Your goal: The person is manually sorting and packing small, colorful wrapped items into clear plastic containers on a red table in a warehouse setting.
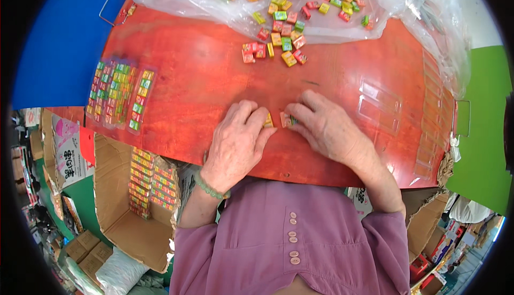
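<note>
The hands point(278, 129) hide most of the small candy packs point(276, 120), perhaps three.

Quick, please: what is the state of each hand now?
Left hand: curled, fingertips on a small yellow candy.
Right hand: curled, fingertips on a small red candy.

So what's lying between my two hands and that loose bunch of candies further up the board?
Nothing: in the head view, bare red board runs from the left hand and right hand up to the loose candies.

Both hands lie palm down, close together. The left hand point(237, 140) curls its fingers inward toward the right; a green bead bracelet circles its wrist. The right hand point(325, 126) angles leftward, fingertips bent down, forearm bare.
</note>
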`<state>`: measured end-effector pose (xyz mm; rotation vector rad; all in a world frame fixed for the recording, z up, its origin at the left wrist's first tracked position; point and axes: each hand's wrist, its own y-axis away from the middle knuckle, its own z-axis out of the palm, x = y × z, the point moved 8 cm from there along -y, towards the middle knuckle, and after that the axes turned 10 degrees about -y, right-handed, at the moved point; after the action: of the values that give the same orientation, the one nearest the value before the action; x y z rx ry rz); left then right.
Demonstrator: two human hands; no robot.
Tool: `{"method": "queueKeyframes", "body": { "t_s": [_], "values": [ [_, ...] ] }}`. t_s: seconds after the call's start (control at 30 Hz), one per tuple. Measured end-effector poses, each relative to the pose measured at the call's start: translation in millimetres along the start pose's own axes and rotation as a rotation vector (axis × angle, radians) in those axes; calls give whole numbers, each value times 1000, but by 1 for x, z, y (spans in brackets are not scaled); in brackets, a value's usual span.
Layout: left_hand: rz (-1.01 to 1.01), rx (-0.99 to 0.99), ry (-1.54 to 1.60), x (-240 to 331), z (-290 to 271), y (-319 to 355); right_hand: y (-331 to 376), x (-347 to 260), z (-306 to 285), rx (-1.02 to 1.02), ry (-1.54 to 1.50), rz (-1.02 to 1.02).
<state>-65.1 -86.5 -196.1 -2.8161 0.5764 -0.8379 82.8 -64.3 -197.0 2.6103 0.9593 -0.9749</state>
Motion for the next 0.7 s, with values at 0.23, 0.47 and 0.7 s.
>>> {"method": "queueKeyframes", "body": {
  "t_s": [0.23, 0.47, 0.7],
  "values": [
    [66, -24, 12, 6, -3, 3, 11, -18, 15, 65, 39, 61],
    [66, -13, 61, -3, 2, 4, -20, 5, -31, -1, -27, 140],
    [81, 31, 111, -5, 1, 5, -68, 40, -50, 226, 37, 73]
  ]
}}
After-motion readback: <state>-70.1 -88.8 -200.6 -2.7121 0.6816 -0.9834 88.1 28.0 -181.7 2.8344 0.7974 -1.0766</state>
